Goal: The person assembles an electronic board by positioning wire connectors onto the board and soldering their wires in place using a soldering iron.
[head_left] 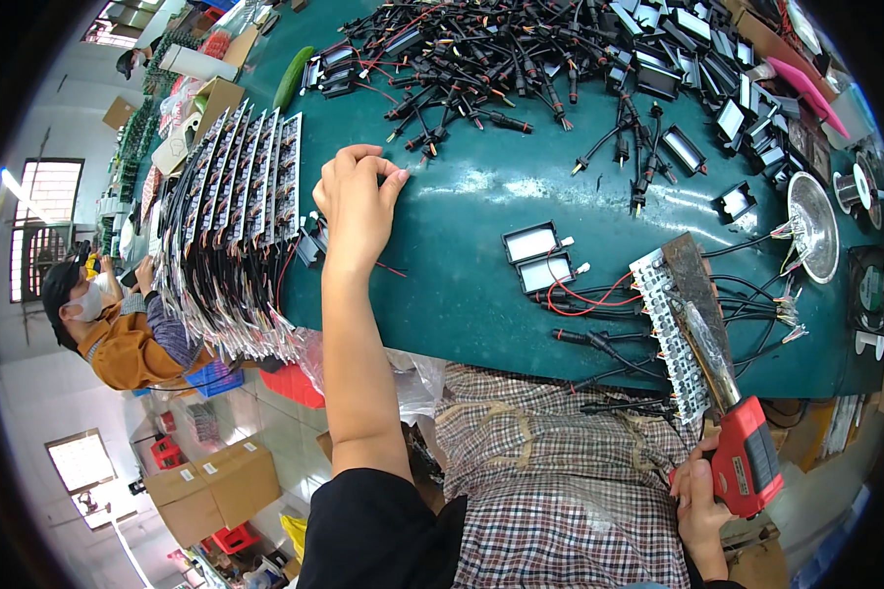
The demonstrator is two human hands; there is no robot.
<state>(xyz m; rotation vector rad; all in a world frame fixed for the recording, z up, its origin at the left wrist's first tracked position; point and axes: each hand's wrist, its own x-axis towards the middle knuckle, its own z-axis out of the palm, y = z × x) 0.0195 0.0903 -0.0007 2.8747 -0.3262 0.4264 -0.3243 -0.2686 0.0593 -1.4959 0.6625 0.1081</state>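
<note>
My left hand (pixel 357 201) is raised over the left part of the green table (pixel 442 304), fingers bent and drawn together; anything in them is hidden. Beside its wrist lies a small black case (pixel 310 241) with red wire. My right hand (pixel 699 499) grips a red-and-black pistol-shaped soldering gun (pixel 745 456) at the lower right. The tool's metal shaft points up and left over a dark flat bar (pixel 695 285). Next to that bar runs a silvery toothed strip (pixel 666 334) with black cables. An open pair of black cases (pixel 538 257) with red wires sits left of the strip.
Stacked wired boards (pixel 241 187) fill the table's left edge, a cucumber (pixel 293 79) behind them. Black cable connectors (pixel 491 59) and black cases (pixel 678 49) are heaped at the far side. A metal dish (pixel 813 228) and solder spool (pixel 852 188) stand right. Another person (pixel 128 329) works left.
</note>
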